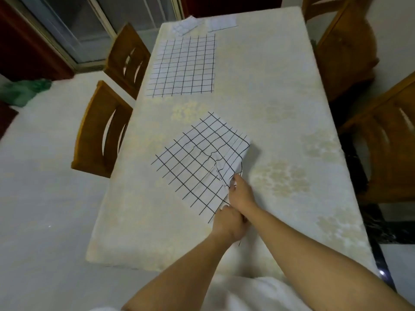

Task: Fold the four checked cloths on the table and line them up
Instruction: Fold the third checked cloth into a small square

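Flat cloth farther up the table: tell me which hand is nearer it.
Right. The right hand grips the near cloth, this side of the flat cloth; the left hand grips it too, farther back toward the person.

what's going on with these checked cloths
A person is folding cloths. The left hand and right hand grip the near cloth along its near edge, its right side lifted off the table. A second cloth lies flat farther back; two folded cloths sit at the far end.
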The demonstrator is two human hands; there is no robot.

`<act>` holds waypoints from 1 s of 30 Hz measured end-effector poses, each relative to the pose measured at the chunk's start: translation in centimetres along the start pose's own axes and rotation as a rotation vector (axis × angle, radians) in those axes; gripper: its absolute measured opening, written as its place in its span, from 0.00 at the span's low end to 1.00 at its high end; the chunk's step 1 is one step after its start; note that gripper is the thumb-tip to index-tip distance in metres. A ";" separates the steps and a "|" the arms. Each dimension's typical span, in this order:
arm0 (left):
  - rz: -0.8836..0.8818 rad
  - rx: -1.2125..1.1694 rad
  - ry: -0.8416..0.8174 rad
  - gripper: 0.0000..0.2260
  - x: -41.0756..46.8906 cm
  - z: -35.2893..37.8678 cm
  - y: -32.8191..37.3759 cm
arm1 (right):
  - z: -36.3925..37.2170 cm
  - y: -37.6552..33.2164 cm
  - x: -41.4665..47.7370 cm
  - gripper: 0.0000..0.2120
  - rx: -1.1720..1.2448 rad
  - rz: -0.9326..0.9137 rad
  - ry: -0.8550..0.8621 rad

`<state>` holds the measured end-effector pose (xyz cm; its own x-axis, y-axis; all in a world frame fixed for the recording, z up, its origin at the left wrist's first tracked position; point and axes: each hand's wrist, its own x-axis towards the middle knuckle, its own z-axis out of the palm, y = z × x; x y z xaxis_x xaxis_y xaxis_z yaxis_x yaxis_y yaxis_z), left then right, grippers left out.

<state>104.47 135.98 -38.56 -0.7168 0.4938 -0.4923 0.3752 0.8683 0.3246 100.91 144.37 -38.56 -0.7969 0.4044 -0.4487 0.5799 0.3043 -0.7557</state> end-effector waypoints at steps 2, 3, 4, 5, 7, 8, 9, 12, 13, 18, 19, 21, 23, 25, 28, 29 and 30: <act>0.016 -0.037 0.031 0.17 0.2 -0.2 -0.2 | -0.7 0.1 0.4 0.08 -0.013 -0.043 -0.007; 0.032 -0.059 0.040 0.17 0.4 -0.2 -0.2 | -1.5 0.4 0.6 0.10 -0.004 -0.048 0.019; 0.048 -0.082 0.048 0.18 0.7 -0.2 -0.1 | -2.5 1.0 1.0 0.12 0.010 -0.045 0.062; 0.063 -0.106 0.057 0.19 1.1 -0.2 0.1 | -3.8 2.0 1.4 0.15 0.006 -0.034 0.106; 0.101 -0.169 0.104 0.19 2.0 -0.4 0.7 | -6.8 4.2 2.2 0.19 -0.067 -0.014 0.171; 0.119 -0.194 0.142 0.18 2.4 -0.7 0.9 | -8.4 5.4 2.7 0.19 -0.107 -0.009 0.191; 0.132 -0.194 0.195 0.17 2.8 -0.9 1.0 | -10.2 6.3 3.1 0.20 -0.134 -0.011 0.196; 0.085 -0.080 0.328 0.17 4.3 -2.1 -0.5 | -14.3 8.0 4.2 0.26 -0.344 -0.073 0.230; 0.025 -0.025 0.323 0.21 4.8 -2.6 -1.4 | -15.1 8.3 4.4 0.30 -0.464 -0.062 0.303; -0.347 0.040 0.062 0.40 6.3 -4.0 -5.4 | -13.5 6.8 3.2 0.38 -0.675 -0.118 0.430; -0.364 0.022 0.023 0.41 6.2 -4.0 -5.7 | -12.1 6.4 2.8 0.37 -0.700 -0.201 0.360; -0.358 0.061 -0.007 0.40 5.8 -3.7 -5.8 | -9.1 5.9 1.8 0.36 -0.759 -0.292 0.194; -0.353 0.116 0.002 0.37 5.0 -3.2 -5.5 | -6.4 6.3 1.0 0.36 -0.798 -0.294 0.086; -0.355 0.147 0.019 0.35 4.3 -3.0 -5.0 | -4.6 7.2 0.9 0.36 -0.828 -0.273 0.025; -0.364 0.174 0.064 0.33 3.1 -2.6 -4.8 | -3.8 8.2 1.4 0.36 -0.919 -0.289 -0.022; -0.371 0.186 0.082 0.32 2.7 -2.4 -4.9 | -3.7 8.4 1.5 0.36 -0.947 -0.305 -0.030; -0.374 0.208 0.092 0.32 2.2 -2.2 -5.1 | -3.7 8.6 1.5 0.36 -0.971 -0.323 -0.038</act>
<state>99.69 132.52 -39.50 -0.8719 0.1451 -0.4677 0.1831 0.9824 -0.0366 105.38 150.78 -43.98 -0.9343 0.1569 -0.3201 0.2098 0.9680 -0.1379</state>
